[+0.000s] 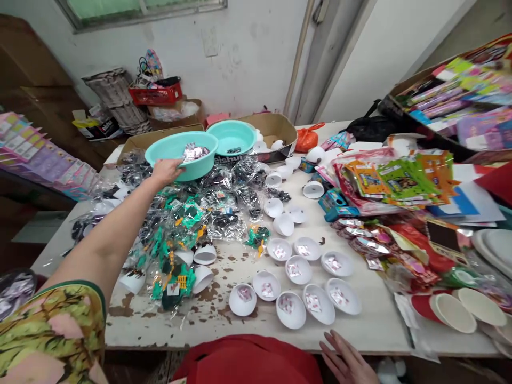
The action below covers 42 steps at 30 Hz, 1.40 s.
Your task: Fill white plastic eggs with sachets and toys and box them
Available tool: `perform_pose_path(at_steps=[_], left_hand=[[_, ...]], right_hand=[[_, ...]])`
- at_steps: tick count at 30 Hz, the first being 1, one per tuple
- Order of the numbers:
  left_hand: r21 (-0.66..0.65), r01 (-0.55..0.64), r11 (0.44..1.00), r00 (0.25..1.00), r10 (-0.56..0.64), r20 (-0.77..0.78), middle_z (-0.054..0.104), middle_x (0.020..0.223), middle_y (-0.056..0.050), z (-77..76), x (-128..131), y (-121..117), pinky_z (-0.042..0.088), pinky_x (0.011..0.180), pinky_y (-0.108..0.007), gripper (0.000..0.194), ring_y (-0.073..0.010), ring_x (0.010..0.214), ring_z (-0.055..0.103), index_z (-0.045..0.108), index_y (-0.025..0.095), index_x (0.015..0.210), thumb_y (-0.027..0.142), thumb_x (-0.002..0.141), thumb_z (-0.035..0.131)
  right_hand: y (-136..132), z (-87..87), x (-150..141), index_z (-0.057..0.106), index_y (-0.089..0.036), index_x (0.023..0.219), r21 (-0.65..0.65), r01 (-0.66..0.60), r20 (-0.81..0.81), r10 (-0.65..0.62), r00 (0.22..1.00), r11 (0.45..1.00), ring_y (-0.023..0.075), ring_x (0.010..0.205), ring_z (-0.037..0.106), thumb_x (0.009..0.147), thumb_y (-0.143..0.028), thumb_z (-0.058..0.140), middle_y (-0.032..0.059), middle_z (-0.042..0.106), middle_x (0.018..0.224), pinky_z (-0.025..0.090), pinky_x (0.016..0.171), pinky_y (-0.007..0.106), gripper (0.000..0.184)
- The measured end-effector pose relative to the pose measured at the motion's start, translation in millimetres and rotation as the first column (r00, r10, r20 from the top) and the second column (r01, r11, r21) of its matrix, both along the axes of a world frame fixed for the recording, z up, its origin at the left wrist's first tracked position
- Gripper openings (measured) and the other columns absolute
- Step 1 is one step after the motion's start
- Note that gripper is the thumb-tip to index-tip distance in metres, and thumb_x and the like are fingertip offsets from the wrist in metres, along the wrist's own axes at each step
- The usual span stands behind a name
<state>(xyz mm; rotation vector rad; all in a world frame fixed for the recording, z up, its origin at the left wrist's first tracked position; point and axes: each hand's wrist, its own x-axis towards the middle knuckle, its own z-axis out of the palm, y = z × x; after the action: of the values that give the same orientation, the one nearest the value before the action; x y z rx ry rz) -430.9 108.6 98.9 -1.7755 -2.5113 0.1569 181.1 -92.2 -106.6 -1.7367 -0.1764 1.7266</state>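
Peeling white tabletop point(376, 314) | upper left: left hand point(166, 172) grips turquoise round plastic basin point(170, 148) at near rim; probably light, slightly flexible, rim-held best | lower right: right hand point(346, 358) open

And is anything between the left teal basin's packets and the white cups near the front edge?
Yes: the near wall of the left teal basin, then a heap of bagged items. Nothing visible covers the mouths of the front white cups.
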Motion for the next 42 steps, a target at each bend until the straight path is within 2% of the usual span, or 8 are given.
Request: perform_pose_path(at_steps=[4, 7, 12, 16, 21, 31, 39, 42], left_hand=[[0.315, 0.006, 0.949, 0.985, -0.060, 0.163, 0.043, 0.141, -0.017, 6.0, 30, -31, 0.015, 0.108, -0.053, 0.060, -0.0351, 0.133, 0.030, 0.046, 0.014, 0.132, 0.053, 0.087, 0.053], [0.444, -0.096, 0.891, 0.881, -0.132, 0.454, 0.046, 0.138, -0.016, -0.4, 64, -82, 0.034, 0.099, -0.049, 0.065, -0.0296, 0.122, 0.046, 0.032, 0.018, 0.141, 0.060, 0.093, 0.034], [0.231, -0.090, 0.969, 0.555, -0.144, 0.819, 0.066, 0.101, -0.010, -71.7, 139, -190, 0.051, 0.074, -0.037, 0.058, -0.0217, 0.083, 0.064, 0.048, 0.017, 0.126, 0.061, 0.091, 0.033], [-0.022, 0.117, 0.993, 0.912, -0.099, 0.399, 0.066, 0.105, -0.012, -143.6, 187, -233, 0.044, 0.089, -0.043, 0.027, -0.0300, 0.104, 0.056, 0.064, 0.020, 0.103, 0.038, 0.085, 0.057], [-0.208, 0.139, 0.968, 0.990, -0.139, 0.014, 0.068, 0.097, -0.015, -169.6, 187, -231, 0.036, 0.093, -0.048, 0.030, -0.0324, 0.102, 0.054, 0.068, 0.016, 0.094, 0.007, 0.087, 0.040], [-0.203, 0.164, 0.965, 0.980, -0.135, 0.149, 0.068, 0.094, -0.012, -189.3, 214, -164, 0.043, 0.070, -0.032, 0.025, -0.0230, 0.083, 0.064, 0.062, 0.015, 0.102, 0.018, 0.093, 0.039], [0.134, 0.230, 0.964, 0.966, -0.243, 0.088, 0.064, 0.111, -0.014, -170.1, 214, -163, 0.042, 0.090, -0.040, 0.034, -0.0282, 0.106, 0.058, 0.065, 0.020, 0.114, 0.040, 0.095, 0.044], [0.408, 0.253, 0.878, 0.964, -0.266, -0.024, 0.057, 0.130, -0.014, -167.6, 203, -151, 0.029, 0.105, -0.053, 0.035, -0.0342, 0.128, 0.044, 0.061, 0.028, 0.125, 0.025, 0.091, 0.052]], right_hand=[[5, 25.6, -6, 0.065, -0.021, 0.102, -0.028, 0.071, -0.058, -0.073, 0.996, 0.997, 0.0338, 0.110, 0.064, 0.057, -0.043, 0.080, 0.0135, 0.056, 0.134, 0.055, 0.089, 0.048, 0.052], [5, 42.9, 3, 0.062, -0.025, 0.115, 0.073, 0.155, -0.223, -0.135, 0.965, 0.985, 0.0325, 0.124, 0.053, 0.071, -0.067, 0.058, 0.0146, 0.054, 0.137, 0.053, 0.092, 0.052, 0.060], [7, 39.4, 7, 0.056, -0.030, 0.122, 0.087, 0.289, -0.237, -0.262, 0.936, 0.953, 0.0303, 0.122, 0.055, 0.079, -0.064, 0.055, 0.0149, 0.054, 0.136, 0.054, 0.090, 0.052, 0.055], [16, 26.0, -9, 0.060, -0.020, 0.112, -0.041, 0.223, -0.268, -0.226, 0.937, 0.974, 0.0321, 0.116, 0.060, 0.075, -0.062, 0.063, 0.0139, 0.054, 0.133, 0.058, 0.083, 0.042, 0.056], [19, 26.9, -10, 0.061, -0.017, 0.106, -0.053, 0.258, -0.280, -0.262, 0.923, 0.965, 0.0243, 0.106, 0.064, 0.085, -0.050, 0.059, 0.0097, 0.062, 0.114, 0.058, 0.072, 0.030, 0.039], [-3, 28.1, 14, 0.053, -0.024, 0.119, 0.011, 0.402, -0.310, -0.379, 0.872, 0.915, 0.0260, 0.121, 0.056, 0.086, -0.053, 0.046, 0.0141, 0.054, 0.132, 0.055, 0.089, 0.046, 0.045], [22, 83.0, 13, 0.050, -0.020, 0.134, 0.308, 0.529, -0.523, -0.324, 0.788, 0.791, 0.0261, 0.124, 0.054, 0.089, -0.067, 0.028, 0.0160, 0.056, 0.136, 0.060, 0.074, 0.043, 0.069], [30, 76.6, 5, 0.054, -0.017, 0.129, 0.232, 0.469, -0.499, -0.310, 0.809, 0.852, 0.0251, 0.118, 0.059, 0.093, -0.058, 0.033, 0.0162, 0.059, 0.130, 0.059, 0.078, 0.041, 0.058]])
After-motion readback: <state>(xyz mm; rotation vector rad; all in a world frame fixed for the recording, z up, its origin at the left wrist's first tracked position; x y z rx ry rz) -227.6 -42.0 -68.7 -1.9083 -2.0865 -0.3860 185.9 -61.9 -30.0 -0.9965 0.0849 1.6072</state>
